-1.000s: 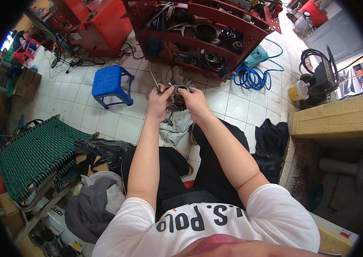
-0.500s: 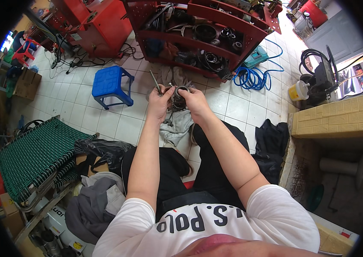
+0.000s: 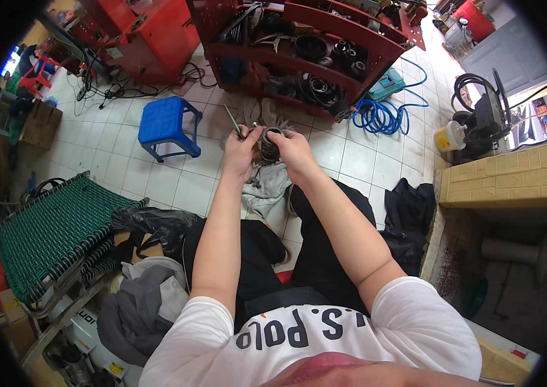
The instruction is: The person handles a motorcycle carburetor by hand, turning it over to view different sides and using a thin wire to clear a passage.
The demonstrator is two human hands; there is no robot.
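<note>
My left hand is closed around a thin greenish rod, which sticks up past my fingers toward the far left. Its thumb and fingertips also meet the left side of a dark, round metal part with a ring-shaped top. On the other side, my right hand grips that part, the thumb lying on its rim. Its lower side and most of my fingertips are hidden. Grey rags lie on the floor just beneath and beyond my hands.
Ahead stands a red tool rack full of parts. A blue plastic stool is at the left, a coiled blue hose at the right. Nearer left is a green woven folding bed; a yellow tiled ledge runs along the right.
My hands have barely moved. The rod in my left hand has tilted slightly to the left, and the fingers have shifted a little on the round metal part.
</note>
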